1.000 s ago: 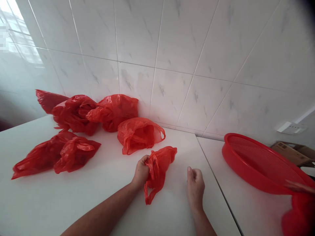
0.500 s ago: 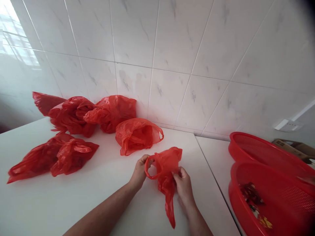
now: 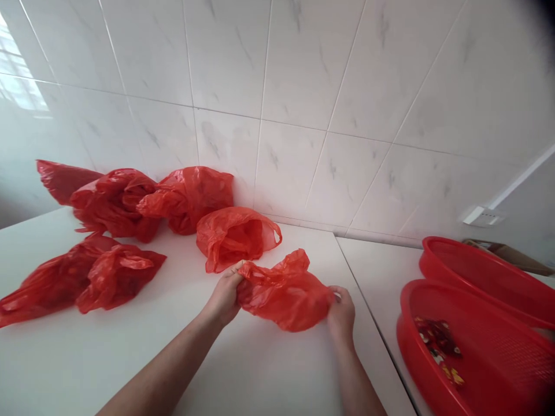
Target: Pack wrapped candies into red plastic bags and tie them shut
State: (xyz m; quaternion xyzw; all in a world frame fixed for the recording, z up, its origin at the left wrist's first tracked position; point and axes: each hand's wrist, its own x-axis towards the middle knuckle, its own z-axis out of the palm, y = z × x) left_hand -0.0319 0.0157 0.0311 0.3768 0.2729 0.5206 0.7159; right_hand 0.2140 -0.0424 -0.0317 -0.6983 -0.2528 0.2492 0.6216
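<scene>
A thin red plastic bag (image 3: 286, 297) is stretched sideways between my two hands, a little above the white table. My left hand (image 3: 228, 292) pinches its left edge, fingers closed on the crumpled film. At the opposite end my right hand (image 3: 341, 312) grips the bag's right side; some of those fingers are hidden behind the plastic. Just beyond my left hand lies another red plastic bag (image 3: 236, 238), its mouth facing me and a handle loop on its right.
Several filled red bags (image 3: 115, 202) lean near the tiled wall (image 3: 225, 138), with more bags (image 3: 113, 277) at the left. Two red plastic baskets (image 3: 405, 323) stand at right, the nearer holding small dark-red and yellow pieces (image 3: 440, 346). A seam runs between the white tabletops (image 3: 269, 370).
My hands have moved apart, spreading the bag wide. Its handle loop and dangling tail no longer show. The view has shifted slightly right, and the baskets sit differently from each other.
</scene>
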